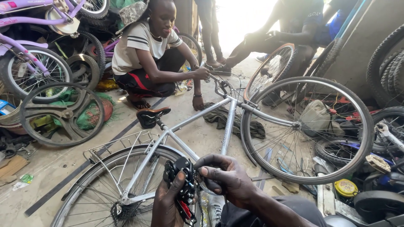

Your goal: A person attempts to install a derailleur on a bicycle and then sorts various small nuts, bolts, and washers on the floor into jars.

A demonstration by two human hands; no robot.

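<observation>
The left hand [168,201] is closed around a black pedal [182,185] with a red reflector, thumb pressed on its upper face, and the right hand [225,178] curls over it from the other side, fingertips pinching the part next to the pedal; both hands have a grip, neither is open. The pedal sits just in front of the silver bicycle [189,130], low on its frame, between the rear wheel [105,189] and the front wheel [307,130]. The bicycle lies tipped on the concrete floor [63,164], its black saddle [151,115] pointing away from the hands and a wire rack [122,143] over the rear wheel. Beyond the bicycle a person in a striped pale shirt [139,46] crouches, one hand on the handlebar [221,86], the other reaching down to the floor beside it. A dark rag [223,120] lies on the floor under the frame. To the far left of the bicycle stand purple children's bikes [25,42] and a loose black wheel [61,113]. Behind the front wheel another person sits with a bare rim [269,69] by the legs. Right of the front wheel lie tyres [387,71], tools and a small yellow tin [346,188].
</observation>
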